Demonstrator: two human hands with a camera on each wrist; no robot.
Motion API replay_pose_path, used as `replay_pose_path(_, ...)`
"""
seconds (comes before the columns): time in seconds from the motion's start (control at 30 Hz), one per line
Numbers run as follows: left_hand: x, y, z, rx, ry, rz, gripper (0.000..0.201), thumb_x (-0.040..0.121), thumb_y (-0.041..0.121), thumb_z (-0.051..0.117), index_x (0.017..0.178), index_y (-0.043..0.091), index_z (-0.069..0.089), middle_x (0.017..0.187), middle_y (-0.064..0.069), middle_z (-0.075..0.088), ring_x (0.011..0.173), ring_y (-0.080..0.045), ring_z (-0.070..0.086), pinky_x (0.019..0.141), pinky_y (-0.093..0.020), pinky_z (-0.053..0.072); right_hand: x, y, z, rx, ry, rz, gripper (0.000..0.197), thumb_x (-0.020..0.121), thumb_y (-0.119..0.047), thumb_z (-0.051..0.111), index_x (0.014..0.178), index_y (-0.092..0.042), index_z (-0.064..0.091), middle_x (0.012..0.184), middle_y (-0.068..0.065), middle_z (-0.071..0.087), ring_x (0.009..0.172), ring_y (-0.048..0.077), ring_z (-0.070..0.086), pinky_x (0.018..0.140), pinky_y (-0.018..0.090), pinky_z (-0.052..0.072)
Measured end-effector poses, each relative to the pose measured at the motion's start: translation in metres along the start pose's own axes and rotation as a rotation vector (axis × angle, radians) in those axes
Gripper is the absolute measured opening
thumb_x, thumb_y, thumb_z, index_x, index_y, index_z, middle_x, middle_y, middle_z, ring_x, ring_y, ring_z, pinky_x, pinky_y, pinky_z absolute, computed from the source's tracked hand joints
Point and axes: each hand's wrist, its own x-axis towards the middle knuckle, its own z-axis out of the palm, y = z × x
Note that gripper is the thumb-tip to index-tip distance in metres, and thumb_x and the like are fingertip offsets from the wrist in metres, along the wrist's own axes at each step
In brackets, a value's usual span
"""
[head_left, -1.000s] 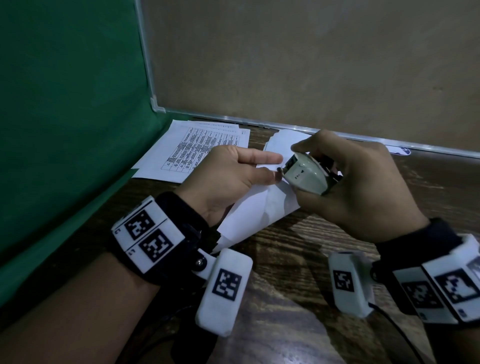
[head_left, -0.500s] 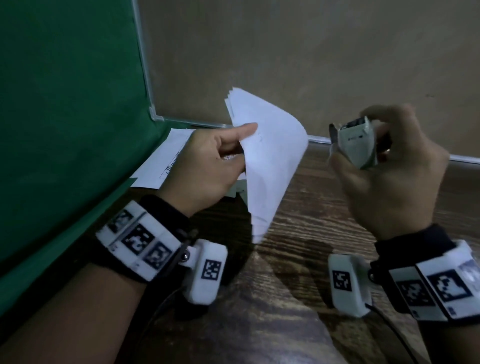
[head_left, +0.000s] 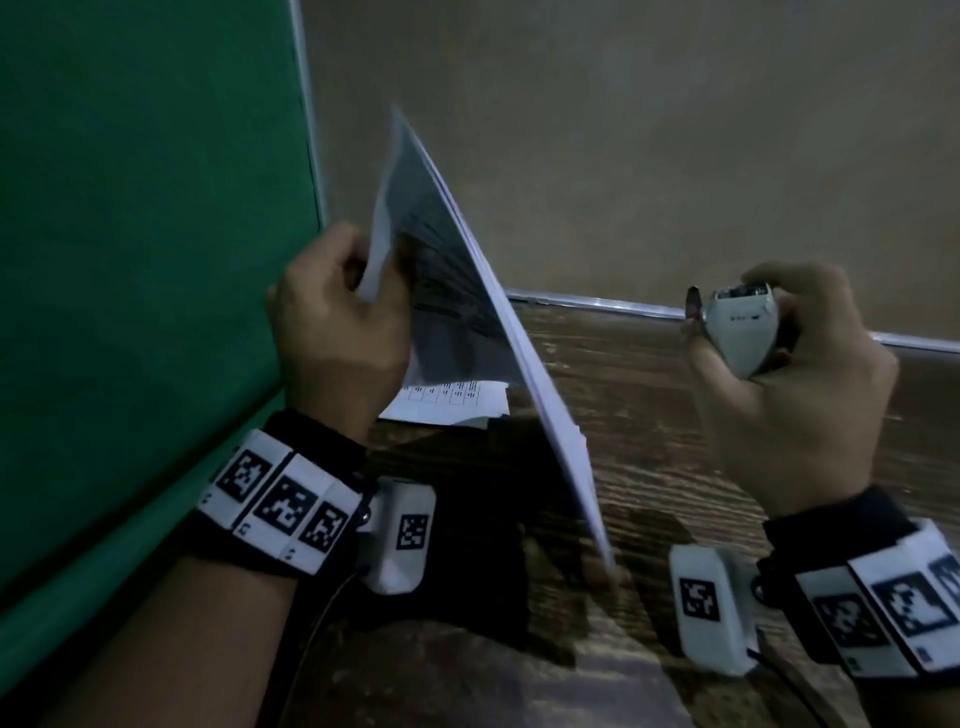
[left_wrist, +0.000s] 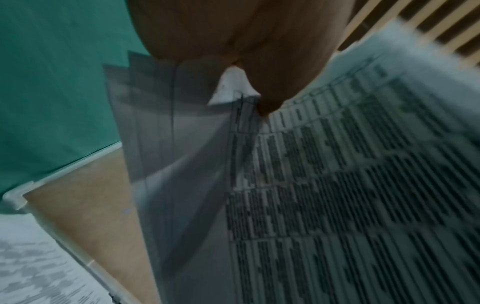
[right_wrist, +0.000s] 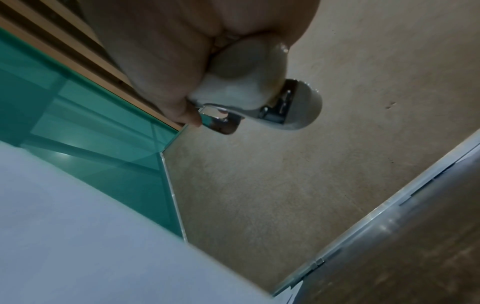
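My left hand (head_left: 343, 312) pinches the corner of a stack of printed sheets (head_left: 467, 322) and holds it raised on edge above the wooden table (head_left: 649, 415). The left wrist view shows the sheets (left_wrist: 350, 185) covered in a printed table, with my fingers (left_wrist: 259, 86) on their corner. My right hand (head_left: 795, 374) grips a small white stapler (head_left: 737, 332), held up to the right of the sheets and apart from them. The stapler (right_wrist: 246, 90) shows its metal jaw end in the right wrist view.
Another printed sheet (head_left: 452, 400) lies flat on the table behind the raised stack. A green panel (head_left: 130, 260) stands on the left and a beige wall panel (head_left: 675, 130) at the back, with a metal strip (head_left: 597, 304) along its base.
My left hand lifted the sheets off the table and turned them on edge, rising higher. My right hand drew the stapler away from the paper corner, up and to the right.
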Motion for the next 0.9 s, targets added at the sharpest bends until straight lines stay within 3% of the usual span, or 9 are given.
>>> replay_pose_path(0.07,0.003,-0.01,0.001,0.066,-0.022,-0.141,0.042,0.09,0.032,0.065,0.065,0.003,0.046,0.059,-0.01,0.045,0.057,-0.03,0.042,0.054,-0.036,0.026,-0.001,0.0,0.001,0.002,0.021,-0.003,0.025,0.089,-0.022,0.078,0.105,-0.01,0.063,0.078,-0.002,0.06,0.065,0.014,0.057,0.062,0.031,0.048)
replay_pose_path(0.17,0.005,-0.017,0.003,0.148,-0.173,-0.374,0.04,0.088,0.025,0.071,0.068,0.0,0.046,0.061,-0.009,0.041,0.06,-0.026,0.04,0.053,-0.034,0.028,-0.001,0.0,0.001,-0.004,0.028,0.007,0.027,0.089,-0.023,0.077,0.107,-0.01,0.063,0.079,-0.004,0.06,0.067,0.01,0.055,0.063,0.024,0.046)
replay_pose_path(0.27,0.004,-0.023,0.004,0.21,-0.289,-0.465,0.03,0.086,0.023,0.074,0.08,0.001,0.055,0.065,-0.008,0.047,0.064,-0.027,0.044,0.052,-0.033,0.03,0.0,-0.001,0.0,-0.004,0.034,0.015,0.03,0.088,-0.024,0.077,0.11,-0.009,0.063,0.083,-0.006,0.061,0.071,0.008,0.057,0.066,0.029,0.05)
replay_pose_path(0.37,0.003,-0.022,0.003,0.184,-0.347,-0.51,0.013,0.086,0.02,0.075,0.09,0.014,0.064,0.075,0.001,0.066,0.073,-0.025,0.062,0.06,-0.032,0.045,0.002,0.0,-0.002,0.013,0.069,0.036,0.032,0.09,-0.031,0.077,0.113,-0.011,0.064,0.087,-0.008,0.064,0.073,0.007,0.06,0.067,0.035,0.055)
replay_pose_path(0.43,0.004,-0.021,0.002,0.098,-0.378,-0.535,0.009,0.086,0.018,0.077,0.087,0.023,0.07,0.087,0.003,0.077,0.082,-0.023,0.075,0.079,-0.036,0.06,0.002,0.001,-0.003,0.014,0.051,0.006,0.032,0.092,-0.032,0.077,0.115,-0.012,0.066,0.088,-0.007,0.064,0.073,0.007,0.06,0.068,0.032,0.055)
replay_pose_path(0.57,-0.002,-0.014,0.004,-0.051,-0.563,-0.566,0.006,0.089,0.012,0.077,0.089,0.018,0.078,0.089,-0.007,0.081,0.085,-0.032,0.078,0.084,-0.053,0.062,0.0,0.003,-0.001,0.002,-0.247,-0.08,0.042,0.093,-0.026,0.073,0.13,-0.009,0.064,0.093,-0.007,0.066,0.079,0.005,0.06,0.073,0.007,0.044)
replay_pose_path(0.67,-0.008,-0.007,0.007,-0.183,-0.703,-0.563,0.011,0.092,0.009,0.075,0.096,0.018,0.081,0.092,-0.006,0.082,0.089,-0.034,0.078,0.088,-0.059,0.061,-0.002,0.002,0.002,0.033,-0.508,-0.12,0.047,0.093,-0.04,0.066,0.132,-0.014,0.063,0.095,-0.015,0.066,0.083,0.001,0.062,0.075,0.013,0.048)
replay_pose_path(0.8,-0.016,0.004,0.011,-0.312,-0.881,-0.519,0.019,0.095,0.004,0.069,0.11,0.012,0.079,0.102,-0.006,0.081,0.097,-0.029,0.078,0.097,-0.054,0.059,-0.004,0.002,0.002,0.077,-0.68,-0.121,0.046,0.094,-0.046,0.065,0.133,-0.022,0.06,0.093,-0.02,0.068,0.083,0.003,0.067,0.076,0.027,0.053)
replay_pose_path(0.9,-0.025,0.017,0.016,-0.313,-0.936,-0.443,0.021,0.096,0.007,0.07,0.113,0.015,0.079,0.101,0.0,0.082,0.096,-0.022,0.078,0.097,-0.049,0.059,-0.005,-0.001,0.002,0.088,-0.711,-0.151,0.047,0.094,-0.046,0.065,0.134,-0.022,0.059,0.094,-0.027,0.063,0.085,-0.01,0.061,0.074,0.012,0.045)
